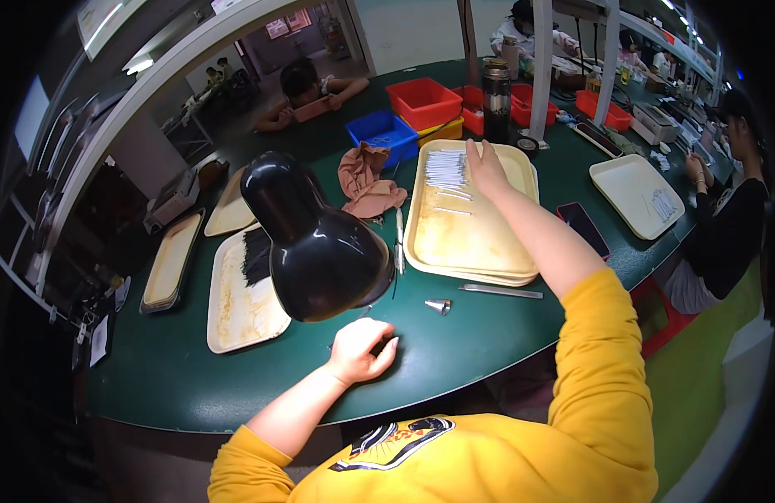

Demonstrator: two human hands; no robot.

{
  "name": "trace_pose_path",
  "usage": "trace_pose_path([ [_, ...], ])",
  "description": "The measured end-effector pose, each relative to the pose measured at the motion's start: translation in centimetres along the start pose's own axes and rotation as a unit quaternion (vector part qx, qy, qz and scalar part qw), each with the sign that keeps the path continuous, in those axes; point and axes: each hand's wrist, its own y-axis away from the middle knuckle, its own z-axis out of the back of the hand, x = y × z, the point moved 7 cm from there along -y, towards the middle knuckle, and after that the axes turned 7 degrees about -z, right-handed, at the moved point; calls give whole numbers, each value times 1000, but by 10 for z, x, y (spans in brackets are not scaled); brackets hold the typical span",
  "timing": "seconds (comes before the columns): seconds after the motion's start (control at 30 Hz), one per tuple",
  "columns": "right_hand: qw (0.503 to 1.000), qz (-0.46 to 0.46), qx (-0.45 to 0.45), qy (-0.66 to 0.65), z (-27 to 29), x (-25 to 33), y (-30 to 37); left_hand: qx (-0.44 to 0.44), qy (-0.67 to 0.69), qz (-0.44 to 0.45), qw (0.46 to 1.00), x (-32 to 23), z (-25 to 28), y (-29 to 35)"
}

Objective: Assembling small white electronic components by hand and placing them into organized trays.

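Observation:
My right hand (488,173) reaches over the cream tray (496,243), at the right end of a row of thin white sticks (444,170). Its fingers are stretched and slightly apart, and I see nothing between them. A few sticks lie loose below the row. Near the table's front edge rests my left hand (361,350), fingers curled. A thin dark bit shows beside it, but what the fingers hold is hidden. Above that hand hangs the black lamp head (329,251). A small metal cone (439,307) and a tweezer-like metal tool (501,292) lie between my hands.
Left of the lamp, another tray (237,323) bears thin black strands (257,256). Blue (383,134) and red bins (423,99), a dark flask (496,101) and a brown cloth (371,186) stand beyond. A phone (583,230) lies right; a co-worker (727,201) sits further right.

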Motion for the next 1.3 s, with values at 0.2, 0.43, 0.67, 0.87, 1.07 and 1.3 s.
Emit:
trace_pose_path([
  [0.2, 939, 229, 115, 228, 27, 17, 64, -18, -54, -36, 998, -5, 3, -5],
  [0.43, 907, 263, 190, 268, 16, 28, 70, 24, -22, -46, 998, -16, 2, -17],
  [0.67, 903, 318, 132, 257, -19, 38, 46, 7, 31, -27, 999, -5, 4, -4],
  [0.87, 915, 272, 134, 265, -2, 31, 33, 28, 22, -63, 997, -11, -6, -22],
  [1.07, 964, 148, 63, 212, 118, 14, 22, 80, 15, -60, 995, -14, -9, -13],
  [1.3, 931, -95, -83, 343, 354, -148, 16, 287, 5, -78, 955, -43, -44, -22],
])
